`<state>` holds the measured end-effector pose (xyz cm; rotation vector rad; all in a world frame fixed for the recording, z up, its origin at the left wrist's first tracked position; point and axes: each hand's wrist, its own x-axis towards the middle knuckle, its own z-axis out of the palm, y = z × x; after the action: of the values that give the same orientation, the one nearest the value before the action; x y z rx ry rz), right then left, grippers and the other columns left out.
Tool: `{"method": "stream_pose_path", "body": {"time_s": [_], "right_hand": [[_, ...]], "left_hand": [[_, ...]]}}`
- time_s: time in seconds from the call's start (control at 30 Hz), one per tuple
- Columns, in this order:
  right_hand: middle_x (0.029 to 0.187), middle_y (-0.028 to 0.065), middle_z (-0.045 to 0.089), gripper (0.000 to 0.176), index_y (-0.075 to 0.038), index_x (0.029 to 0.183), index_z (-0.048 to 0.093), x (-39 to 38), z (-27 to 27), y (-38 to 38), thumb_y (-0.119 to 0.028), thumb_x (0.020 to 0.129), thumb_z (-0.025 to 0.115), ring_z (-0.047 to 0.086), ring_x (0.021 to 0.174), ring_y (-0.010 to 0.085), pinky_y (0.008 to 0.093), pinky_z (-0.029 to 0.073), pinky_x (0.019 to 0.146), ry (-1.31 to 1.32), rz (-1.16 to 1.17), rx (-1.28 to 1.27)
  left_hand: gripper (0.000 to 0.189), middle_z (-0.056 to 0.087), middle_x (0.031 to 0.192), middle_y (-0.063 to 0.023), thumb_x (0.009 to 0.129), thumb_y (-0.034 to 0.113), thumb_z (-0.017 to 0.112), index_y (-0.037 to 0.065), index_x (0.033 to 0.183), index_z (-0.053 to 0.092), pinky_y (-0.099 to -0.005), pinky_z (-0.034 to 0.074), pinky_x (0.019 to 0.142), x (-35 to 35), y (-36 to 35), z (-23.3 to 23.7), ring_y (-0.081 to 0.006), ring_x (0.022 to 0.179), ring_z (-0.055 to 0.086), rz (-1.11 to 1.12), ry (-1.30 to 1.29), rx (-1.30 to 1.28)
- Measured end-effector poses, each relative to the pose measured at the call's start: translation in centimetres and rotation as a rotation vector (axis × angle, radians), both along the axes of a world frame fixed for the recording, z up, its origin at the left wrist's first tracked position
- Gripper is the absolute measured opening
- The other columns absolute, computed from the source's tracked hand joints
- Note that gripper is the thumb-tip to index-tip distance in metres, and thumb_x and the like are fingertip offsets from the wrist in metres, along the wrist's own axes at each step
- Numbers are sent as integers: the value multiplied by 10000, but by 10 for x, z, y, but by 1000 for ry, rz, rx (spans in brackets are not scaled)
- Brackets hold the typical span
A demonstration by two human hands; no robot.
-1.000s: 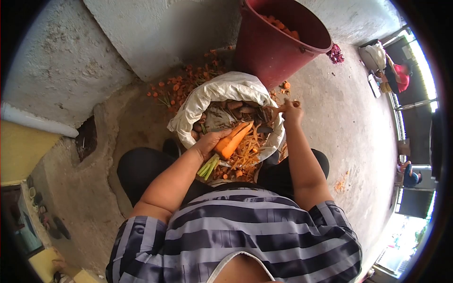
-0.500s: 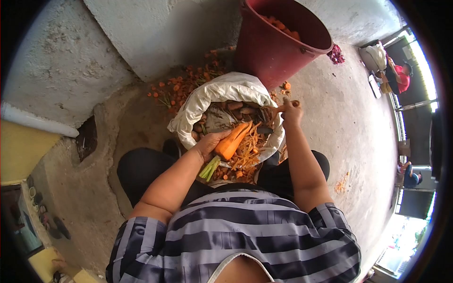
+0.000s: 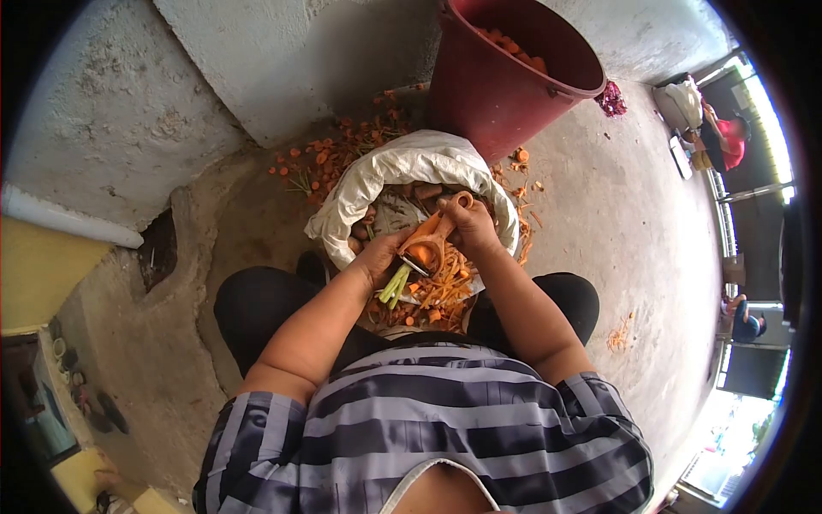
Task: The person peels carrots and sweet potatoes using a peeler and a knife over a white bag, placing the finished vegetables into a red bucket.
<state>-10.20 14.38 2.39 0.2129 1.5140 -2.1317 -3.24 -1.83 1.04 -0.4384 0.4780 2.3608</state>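
Observation:
My left hand [image 3: 383, 255] is closed around a carrot [image 3: 422, 230] whose cut green stems [image 3: 395, 286] point back toward me. In my right hand [image 3: 472, 226] is an orange-brown peeler [image 3: 435, 243], gripped by its handle. Its blade end lies over the stem end of the carrot, covering much of it. Both hands are above a white sack [image 3: 411, 150] with a rolled-down rim. Inside the sack lie unpeeled carrots [image 3: 428, 192], and orange peelings [image 3: 454, 279] heap on its near side.
Behind the sack stands a tall red bucket [image 3: 488, 103] with carrots [image 3: 512, 50] in it. Carrot tops and scraps [image 3: 321, 158] litter the floor by the wall. At the far right are a person in red [image 3: 730, 144] and another in blue [image 3: 747, 325].
My right hand has swung in from the sack's right rim, bringing the peeler onto the carrot near its stems. The left hand keeps its hold, with the carrot turned slightly.

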Motion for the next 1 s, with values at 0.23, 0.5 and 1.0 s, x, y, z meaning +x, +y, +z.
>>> {"method": "stream_pose_path", "body": {"time_s": [0.23,0.5,1.0], "right_hand": [[615,39,528,165,-51,770,497,20,29,-16,-134,768,640,446,398,95,213,328,328,24,62,-58],[593,44,522,178,-53,775,533,-57,7,47,-191,743,641,420,371,112,232,324,323,40,-502,228],[623,34,510,203,-57,805,507,-59,-4,55,-185,743,653,420,396,107,236,314,326,13,-484,335]], "left_hand": [[327,596,905,-140,882,236,390,-22,1049,501,-312,528,660,-6,-11,-20,-208,749,614,-66,74,66],[423,582,847,-178,882,340,427,1,1134,442,-364,533,558,5,-5,-9,-254,650,611,-103,108,-112],[413,588,918,-103,878,322,481,-21,1108,500,-259,497,644,3,-1,-12,-164,749,593,-122,199,-323]]}}
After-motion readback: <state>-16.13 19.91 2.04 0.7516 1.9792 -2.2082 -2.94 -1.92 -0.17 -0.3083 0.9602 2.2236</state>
